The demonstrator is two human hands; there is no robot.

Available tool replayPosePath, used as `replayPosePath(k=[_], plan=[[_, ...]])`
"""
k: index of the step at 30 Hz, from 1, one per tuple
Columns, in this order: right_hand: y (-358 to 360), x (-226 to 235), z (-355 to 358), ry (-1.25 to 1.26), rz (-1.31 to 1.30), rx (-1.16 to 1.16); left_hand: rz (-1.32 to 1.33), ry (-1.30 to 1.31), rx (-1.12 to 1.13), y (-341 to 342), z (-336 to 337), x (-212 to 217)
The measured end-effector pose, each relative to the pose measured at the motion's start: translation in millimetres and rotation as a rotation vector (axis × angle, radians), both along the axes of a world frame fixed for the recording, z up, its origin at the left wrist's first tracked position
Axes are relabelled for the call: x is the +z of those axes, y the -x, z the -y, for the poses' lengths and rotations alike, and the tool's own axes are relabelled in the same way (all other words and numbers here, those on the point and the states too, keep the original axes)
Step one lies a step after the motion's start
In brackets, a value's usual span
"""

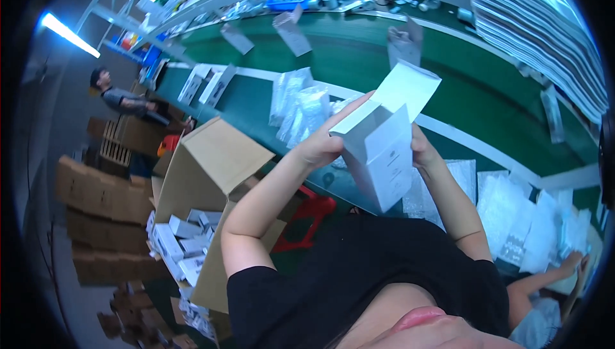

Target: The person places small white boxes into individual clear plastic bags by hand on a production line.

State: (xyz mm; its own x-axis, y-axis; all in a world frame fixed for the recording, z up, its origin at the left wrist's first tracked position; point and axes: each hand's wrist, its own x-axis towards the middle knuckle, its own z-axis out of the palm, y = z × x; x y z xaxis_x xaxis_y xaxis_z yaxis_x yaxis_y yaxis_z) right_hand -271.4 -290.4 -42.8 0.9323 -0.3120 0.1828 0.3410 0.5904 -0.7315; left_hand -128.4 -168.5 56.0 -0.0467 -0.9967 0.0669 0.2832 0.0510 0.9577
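While both hands grip it, the white box (pixel 383 150) hangs above the green belt (pixel 359 60) with its flap up.
Left hand (pixel 323 144) pinches the left wall, fingers closed; right hand (pixel 423 147) wraps the far side, mostly hidden. Squeezing unevenly could crease the thin card or bend the flap; a loosened grip would drop it onto the bags (pixel 301 105) beyond the left hand.

Matt white card box (pixel 381 150) (smooth); glossy plastic bags (pixel 298 108)

A: Colour of the rectangular cardboard carton (pixel 383 150) between both hands?
B: White, grey print on one face.
A: Beyond the hands?
B: Dark green conveyor belt (pixel 359 54), white-edged. Brown corrugated box (pixel 211 157) left of them.
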Motion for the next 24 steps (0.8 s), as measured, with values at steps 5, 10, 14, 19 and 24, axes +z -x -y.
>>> replayPosePath(k=[5, 10, 14, 19, 24], plan=[[25.8, 10.8, -13.5, 0.340, -0.176, -0.532, 0.194, -0.155, 0.175, -5.2, 10.7, -7.1], [23.0, 72.0, -36.3, 1.219, -0.095, -0.982, 0.686, -0.163, 0.288, -26.2, 13.9, -15.3], [0.6, 47.0, -46.2, 1.181, -0.310, -0.732, 1.265, 0.121, 0.260, -17.7, 21.8, -5.3], [-8.5, -6.2, -59.0, -0.032, -0.425, -0.614, 2.002, 0.380, 0.020, 28.2, 29.8, 6.9], [-25.2, -62.1, -67.9, -0.485, -0.149, -0.700, 2.376, 0.696, -0.183, 67.6, 41.7, -17.1]])
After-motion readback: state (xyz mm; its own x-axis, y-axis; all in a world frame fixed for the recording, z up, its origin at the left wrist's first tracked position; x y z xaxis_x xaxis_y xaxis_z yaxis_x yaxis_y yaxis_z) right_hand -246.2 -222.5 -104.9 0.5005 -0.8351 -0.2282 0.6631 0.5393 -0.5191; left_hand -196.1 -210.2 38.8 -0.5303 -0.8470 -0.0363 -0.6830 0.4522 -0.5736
